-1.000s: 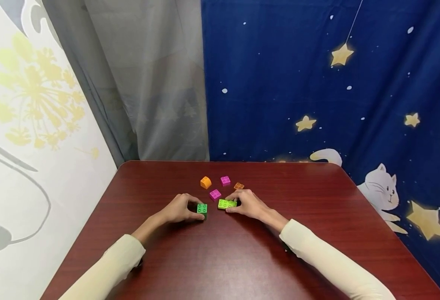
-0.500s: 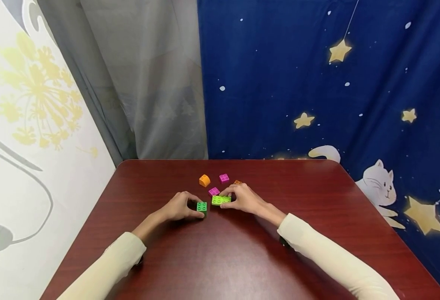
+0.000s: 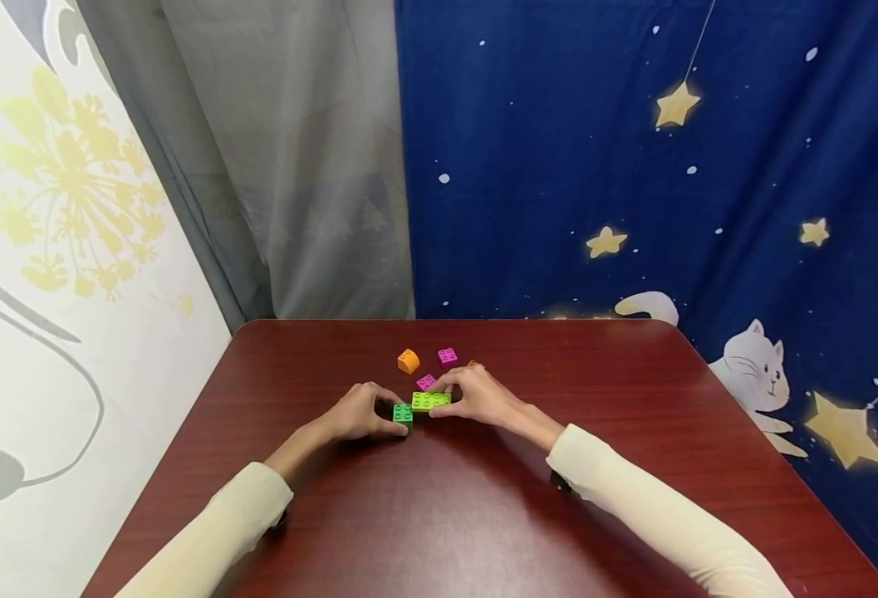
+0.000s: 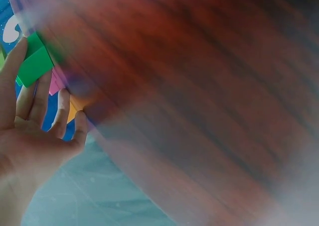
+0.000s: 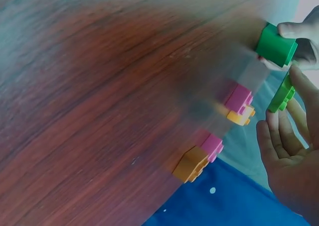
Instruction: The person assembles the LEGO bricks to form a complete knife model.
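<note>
This looks like a child's curtained play corner; whether in a home or elsewhere cannot be told. A blue curtain (image 3: 521, 174) printed with yellow stars (image 3: 678, 105) and a white cat (image 3: 757, 372), a grey curtain (image 3: 326, 149) and a white panel (image 3: 135, 353) with a yellow flower pattern (image 3: 72, 178) enclose a glossy reddish-brown counter (image 3: 439, 523) bearing colourful toy bricks (image 3: 447, 357).

The right hand (image 3: 486, 399) has shifted toward the left hand (image 3: 359, 413), bringing the lime-green studded toy brick (image 3: 427, 402) just beside the left hand's green four-stud toy brick (image 3: 403, 414). The right hand now mostly covers the dark-orange brick (image 3: 474, 363).
</note>
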Action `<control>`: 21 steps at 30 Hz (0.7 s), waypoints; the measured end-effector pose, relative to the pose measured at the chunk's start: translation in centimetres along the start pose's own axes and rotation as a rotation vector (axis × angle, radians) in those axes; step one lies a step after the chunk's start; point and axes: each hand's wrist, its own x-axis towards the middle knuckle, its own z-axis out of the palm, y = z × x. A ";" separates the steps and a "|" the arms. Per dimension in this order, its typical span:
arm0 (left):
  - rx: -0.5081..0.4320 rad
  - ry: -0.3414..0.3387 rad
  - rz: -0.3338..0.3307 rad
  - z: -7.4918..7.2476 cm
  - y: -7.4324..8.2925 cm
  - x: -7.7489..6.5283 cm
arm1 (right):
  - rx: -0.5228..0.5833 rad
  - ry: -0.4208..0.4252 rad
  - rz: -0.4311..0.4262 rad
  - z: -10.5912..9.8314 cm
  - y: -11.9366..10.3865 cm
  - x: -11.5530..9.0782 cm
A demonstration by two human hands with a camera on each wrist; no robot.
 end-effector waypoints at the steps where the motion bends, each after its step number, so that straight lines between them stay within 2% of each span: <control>1: 0.005 -0.003 -0.003 0.0 0.0 0.0 | 0.005 -0.004 -0.002 0.1 -0.1 0.1; 8: 0.034 -0.020 -0.007 -0.2 -0.1 0.2 | 0.058 -0.012 -0.016 0.6 -0.9 0.7; 21: 0.011 -0.029 -0.029 -0.3 0.2 0.2 | 0.032 -0.020 -0.038 1.7 -1.7 1.6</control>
